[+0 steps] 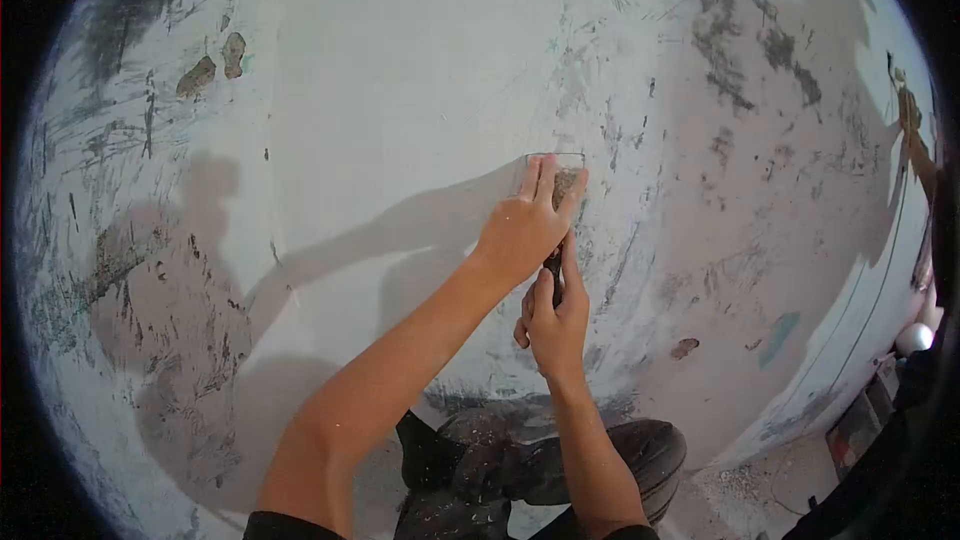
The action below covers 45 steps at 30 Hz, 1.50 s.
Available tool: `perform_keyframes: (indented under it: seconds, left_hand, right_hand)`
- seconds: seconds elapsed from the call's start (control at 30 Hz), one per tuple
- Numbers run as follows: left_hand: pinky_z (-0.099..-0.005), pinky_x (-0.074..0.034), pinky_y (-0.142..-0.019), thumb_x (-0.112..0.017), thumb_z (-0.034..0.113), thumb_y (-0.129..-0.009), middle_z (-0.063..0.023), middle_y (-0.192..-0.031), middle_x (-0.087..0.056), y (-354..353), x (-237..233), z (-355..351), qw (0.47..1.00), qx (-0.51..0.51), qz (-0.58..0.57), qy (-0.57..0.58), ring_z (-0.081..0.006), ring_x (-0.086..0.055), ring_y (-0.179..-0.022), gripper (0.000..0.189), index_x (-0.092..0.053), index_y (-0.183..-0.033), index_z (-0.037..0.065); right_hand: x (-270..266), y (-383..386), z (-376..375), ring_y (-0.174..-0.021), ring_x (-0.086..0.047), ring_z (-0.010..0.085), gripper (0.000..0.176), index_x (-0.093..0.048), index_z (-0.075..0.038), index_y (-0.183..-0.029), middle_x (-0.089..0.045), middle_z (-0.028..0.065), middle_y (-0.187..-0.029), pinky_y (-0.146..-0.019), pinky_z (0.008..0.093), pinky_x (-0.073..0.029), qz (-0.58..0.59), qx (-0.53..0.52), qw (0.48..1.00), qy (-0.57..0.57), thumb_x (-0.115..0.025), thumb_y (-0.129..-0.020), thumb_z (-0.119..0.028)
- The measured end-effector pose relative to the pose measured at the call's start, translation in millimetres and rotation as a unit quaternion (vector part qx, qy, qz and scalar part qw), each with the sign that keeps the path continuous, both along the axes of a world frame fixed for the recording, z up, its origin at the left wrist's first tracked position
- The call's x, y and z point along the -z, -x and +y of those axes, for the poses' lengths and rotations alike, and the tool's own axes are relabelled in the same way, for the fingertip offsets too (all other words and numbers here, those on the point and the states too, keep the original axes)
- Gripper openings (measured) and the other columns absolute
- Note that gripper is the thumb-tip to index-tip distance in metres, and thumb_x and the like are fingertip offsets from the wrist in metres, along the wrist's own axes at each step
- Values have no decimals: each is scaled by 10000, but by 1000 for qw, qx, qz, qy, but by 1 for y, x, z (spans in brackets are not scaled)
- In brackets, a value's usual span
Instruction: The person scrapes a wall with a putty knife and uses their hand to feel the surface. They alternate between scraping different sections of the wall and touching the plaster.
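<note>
A scraper (565, 186) with a wide, worn blade lies against the pale, patchy wall (380, 70). My right hand (558, 320) is wrapped round its dark handle (555, 280), below the blade. Above it, my left hand (530, 225) rests on the blade with its fingers spread and pointing up, the fingertips near the blade's top edge. Part of the blade shows between the fingers; the rest is hidden under them. Dark scuffs and scraped marks run down the wall to the right of the blade.
Another person's hand (909, 112) touches the wall at the far right. Two chipped patches (197, 77) mark the upper left. My knees are bent below, close to the wall. A dusty floor (745, 495), a grey box (858, 430) and a white round object (914, 339) are at the lower right.
</note>
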<state>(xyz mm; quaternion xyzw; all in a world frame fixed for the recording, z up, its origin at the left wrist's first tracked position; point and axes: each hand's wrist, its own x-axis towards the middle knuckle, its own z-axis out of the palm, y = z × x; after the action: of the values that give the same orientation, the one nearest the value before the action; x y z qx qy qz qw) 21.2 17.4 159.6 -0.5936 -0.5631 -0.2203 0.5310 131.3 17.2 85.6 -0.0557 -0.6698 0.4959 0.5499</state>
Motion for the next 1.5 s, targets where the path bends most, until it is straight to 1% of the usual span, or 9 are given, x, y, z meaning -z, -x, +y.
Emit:
perform_keyframes:
  seconds: [0.33, 0.4, 0.63, 0.7, 0.73, 0.87, 1.33, 1.43, 1.5]
  left_hand:
    - [-470, -497, -988, -609, 65, -830, -250, -1398, -476, 10, 21, -20, 999, 42, -19, 4, -416, -525, -1249, 671, -415, -1470, 122]
    - [-471, -484, -1003, -574, 32, -798, -181, -1398, -494, 16, 19, -31, 996, 45, -50, 52, -384, -529, -1239, 670, -437, -1451, 93]
    - [-435, -507, -988, -629, 60, -750, -181, -1426, -410, 40, 4, -27, 1000, 6, -26, -6, -353, -477, -1271, 700, -440, -1423, 33]
    - [-422, -524, -964, -621, 59, -754, -171, -1411, -408, 36, 3, -25, 998, 4, -56, 38, -345, -457, -1285, 694, -430, -1420, 22]
    - [-421, -531, -950, -617, 58, -753, -169, -1406, -411, 38, 6, -21, 998, -12, -55, 20, -343, -451, -1287, 700, -421, -1423, 22]
    - [-417, -529, -948, -604, 58, -757, -148, -1414, -400, 41, 4, -18, 999, -31, -15, 15, -337, -452, -1281, 712, -397, -1437, 24]
    - [-439, -471, -1024, -592, 55, -756, -162, -1432, -398, 40, -13, -33, 997, -23, -47, 54, -357, -436, -1310, 642, -479, -1388, 50]
    - [-440, -481, -1015, -596, 62, -753, -166, -1432, -397, 37, -7, -27, 998, -6, -61, 18, -360, -437, -1309, 637, -494, -1382, 44]
    - [-441, -482, -1014, -594, 67, -757, -165, -1441, -391, 37, -6, -30, 997, -1, -75, 26, -353, -434, -1315, 628, -502, -1378, 43]
  right_hand:
    - [12, -30, -6, -443, -400, 55, 593, -175, -60, -1557, -506, 15, -691, -385, 247, -376, -80, -4, 997, -5, -372, -998, -57]
    - [42, -45, 8, -503, -413, 53, 595, -198, -53, -1554, -472, -17, -652, -465, 226, -369, -86, 32, 996, -19, -401, -995, -77]
    - [162, -148, 44, -582, -537, 115, 664, -206, -34, -1548, -595, 49, -690, -555, 275, -423, -222, 143, 961, -81, -508, -961, -109]
    - [184, -167, 38, -624, -643, 216, 695, -200, -30, -1543, -671, 147, -747, -611, 329, -491, -306, 186, 921, -153, -548, -947, -110]
    - [169, -170, 24, -709, -699, 352, 726, -201, -62, -1546, -693, 246, -844, -671, 380, -526, -348, 141, 926, -40, -579, -929, -107]
    - [188, -166, 28, -769, -684, 438, 730, -230, -128, -1544, -677, 276, -850, -660, 384, -526, -309, 159, 931, -114, -600, -915, -105]
    - [186, -165, 27, -638, -645, 411, 742, -223, -104, -1542, -630, 217, -697, -595, 369, -495, -281, 151, 941, -110, -618, -914, -115]
    - [179, -162, 23, -631, -664, 346, 701, -252, -96, -1535, -647, 206, -719, -608, 348, -496, -346, 187, 910, -129, -604, -928, -99]
    - [176, -157, 22, -641, -657, 244, 631, -311, -95, -1519, -664, 187, -744, -635, 327, -501, -266, 150, 948, -92, -580, -948, -83]
